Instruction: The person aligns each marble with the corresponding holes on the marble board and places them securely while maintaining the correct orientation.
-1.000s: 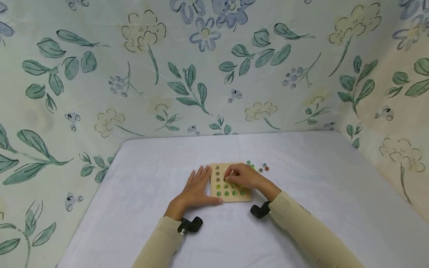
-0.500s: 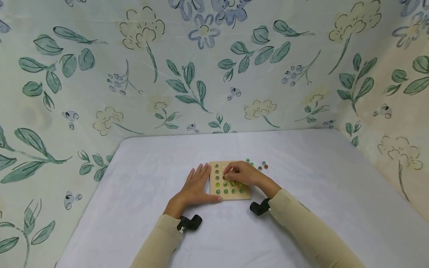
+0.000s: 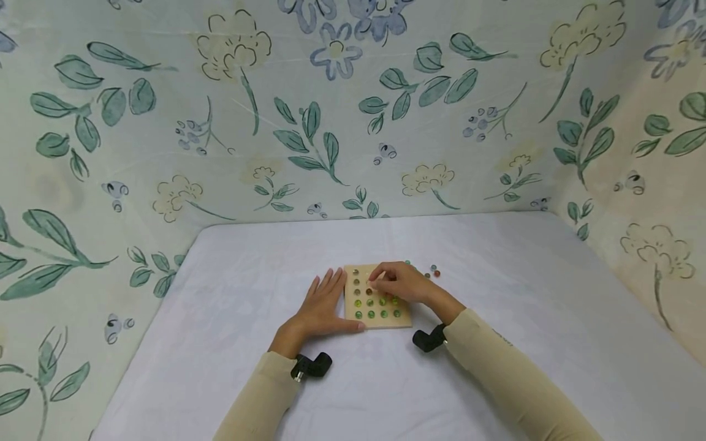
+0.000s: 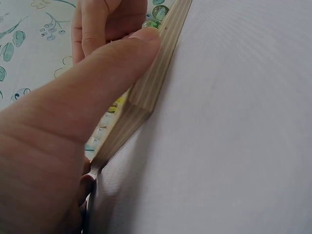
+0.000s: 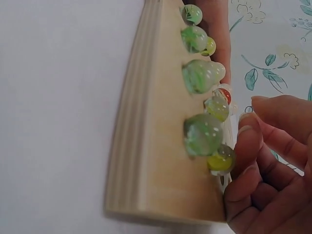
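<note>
A pale wooden board (image 3: 390,322) bears rows of glass marbles. Green marbles (image 5: 202,135) fill its near row, with yellowish ones (image 5: 222,160) behind. My left hand (image 3: 322,309) spreads along the board's left side, its thumb touching the front edge by a green marble in the left wrist view. Above the board hovers my right hand (image 3: 405,283), fingers loosely bent, thumb and fingertips apart with no marble visible between them. Just below its fingertips a reddish-brown marble (image 3: 369,291) sits in the board. The hand hides the board's back right part.
Several loose marbles, among them a red one (image 3: 437,274) and a bluish one (image 3: 433,267), lie on the white cloth (image 3: 496,263) beyond the board's right back corner. Floral fabric (image 3: 331,153) hangs behind and beside the table.
My right hand has let go of the reddish-brown marble, now in the board, and its fingertips have lifted slightly away. The left hand keeps its place on the board.
</note>
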### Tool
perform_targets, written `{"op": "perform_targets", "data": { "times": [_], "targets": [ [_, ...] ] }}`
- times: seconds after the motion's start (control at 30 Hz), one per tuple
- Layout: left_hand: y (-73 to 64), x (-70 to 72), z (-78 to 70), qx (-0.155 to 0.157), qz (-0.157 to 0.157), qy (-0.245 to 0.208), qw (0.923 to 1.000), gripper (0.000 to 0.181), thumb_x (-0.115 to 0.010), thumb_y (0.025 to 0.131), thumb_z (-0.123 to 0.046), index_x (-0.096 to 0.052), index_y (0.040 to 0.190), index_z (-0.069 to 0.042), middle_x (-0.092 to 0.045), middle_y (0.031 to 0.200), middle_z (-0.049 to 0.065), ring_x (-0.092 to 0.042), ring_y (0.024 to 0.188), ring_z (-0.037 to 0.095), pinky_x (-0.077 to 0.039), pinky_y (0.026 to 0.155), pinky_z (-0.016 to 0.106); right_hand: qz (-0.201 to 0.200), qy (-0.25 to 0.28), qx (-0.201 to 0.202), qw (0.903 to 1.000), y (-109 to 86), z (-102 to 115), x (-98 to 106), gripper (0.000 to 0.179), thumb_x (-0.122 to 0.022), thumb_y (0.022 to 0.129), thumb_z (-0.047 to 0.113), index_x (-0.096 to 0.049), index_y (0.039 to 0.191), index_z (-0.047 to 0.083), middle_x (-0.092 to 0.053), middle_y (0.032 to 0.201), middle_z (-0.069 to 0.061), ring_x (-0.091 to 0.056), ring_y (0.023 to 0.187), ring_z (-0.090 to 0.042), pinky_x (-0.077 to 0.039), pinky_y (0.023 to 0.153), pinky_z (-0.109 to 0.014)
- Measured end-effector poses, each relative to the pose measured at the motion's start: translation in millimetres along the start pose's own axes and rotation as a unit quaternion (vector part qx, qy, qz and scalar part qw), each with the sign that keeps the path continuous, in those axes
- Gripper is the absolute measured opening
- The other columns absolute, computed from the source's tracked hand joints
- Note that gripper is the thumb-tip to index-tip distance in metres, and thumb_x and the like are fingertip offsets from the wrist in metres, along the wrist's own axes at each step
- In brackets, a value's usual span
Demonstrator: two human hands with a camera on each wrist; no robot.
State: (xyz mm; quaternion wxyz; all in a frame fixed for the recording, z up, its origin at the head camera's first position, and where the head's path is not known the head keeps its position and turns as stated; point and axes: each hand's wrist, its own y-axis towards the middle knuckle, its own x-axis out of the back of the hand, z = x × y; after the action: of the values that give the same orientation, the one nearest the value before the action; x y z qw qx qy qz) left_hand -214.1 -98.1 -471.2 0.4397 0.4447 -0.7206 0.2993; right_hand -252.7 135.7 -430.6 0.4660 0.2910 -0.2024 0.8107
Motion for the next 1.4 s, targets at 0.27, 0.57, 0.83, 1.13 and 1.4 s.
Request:
{"op": "perform_targets", "data": {
  "times": [0.27, 0.57, 0.83, 1.13, 1.4],
  "targets": [
    [-0.5, -0.2, 1.2, -0.007, -0.002, 0.002, 1.0000, 0.127, -0.061, 0.066, -0.082, -0.006, 0.156, -0.010, -0.004, 0.162, 0.003, 0.004, 0.148, 0.019, 0.005, 0.118, 0.042, -0.017, 0.003, -0.017, 0.9997, -5.7, -0.1, 8.9, 0.018, -0.063, 0.094, 0.023, -0.068, 0.108, 0.013, -0.063, 0.075, -0.007, -0.055, 0.066, -0.018, -0.046, 0.058, -0.029],
    [0.3, 0.9, 1.3, -0.009, -0.007, -0.004, 0.9999, 0.129, -0.063, 0.065, -0.081, -0.006, 0.156, -0.010, -0.004, 0.162, 0.003, 0.004, 0.148, 0.019, 0.006, 0.118, 0.040, -0.031, 0.000, -0.044, 0.9986, -13.6, -4.6, 24.1, 0.020, -0.063, 0.094, 0.024, -0.067, 0.109, 0.011, -0.061, 0.076, -0.010, -0.054, 0.067, -0.019, -0.045, 0.058, -0.028],
    [1.0, 1.4, 3.2, -0.008, -0.004, 0.000, 1.0000, 0.128, -0.062, 0.066, -0.081, -0.004, 0.156, -0.011, -0.002, 0.162, 0.002, 0.005, 0.148, 0.019, 0.006, 0.118, 0.040, -0.048, -0.002, -0.055, 0.9973, -19.5, -14.4, 35.9, 0.022, -0.062, 0.094, 0.024, -0.067, 0.111, 0.010, -0.060, 0.073, -0.006, -0.055, 0.066, -0.021, -0.046, 0.057, -0.030],
    [-3.7, -3.0, 1.3, -0.009, -0.004, -0.011, 0.9999, 0.129, -0.064, 0.065, -0.081, -0.006, 0.156, -0.010, -0.005, 0.162, 0.003, 0.002, 0.148, 0.020, 0.004, 0.118, 0.041, -0.065, 0.001, -0.070, 0.9954, -26.9, -29.9, 50.4, 0.025, -0.063, 0.094, 0.026, -0.065, 0.113, 0.009, -0.060, 0.074, -0.009, -0.055, 0.067, -0.022, -0.045, 0.058, -0.029],
    [-1.5, -2.3, 2.8, -0.017, -0.021, -0.010, 0.9996, 0.128, -0.064, 0.065, -0.080, -0.009, 0.156, -0.009, -0.007, 0.162, 0.005, 0.002, 0.148, 0.021, 0.004, 0.118, 0.043, -0.077, -0.005, -0.084, 0.9934, -28.7, -37.8, 57.7, 0.025, -0.062, 0.095, 0.025, -0.064, 0.114, 0.008, -0.060, 0.072, -0.010, -0.052, 0.064, -0.022, -0.041, 0.053, -0.027]
  ]
}}
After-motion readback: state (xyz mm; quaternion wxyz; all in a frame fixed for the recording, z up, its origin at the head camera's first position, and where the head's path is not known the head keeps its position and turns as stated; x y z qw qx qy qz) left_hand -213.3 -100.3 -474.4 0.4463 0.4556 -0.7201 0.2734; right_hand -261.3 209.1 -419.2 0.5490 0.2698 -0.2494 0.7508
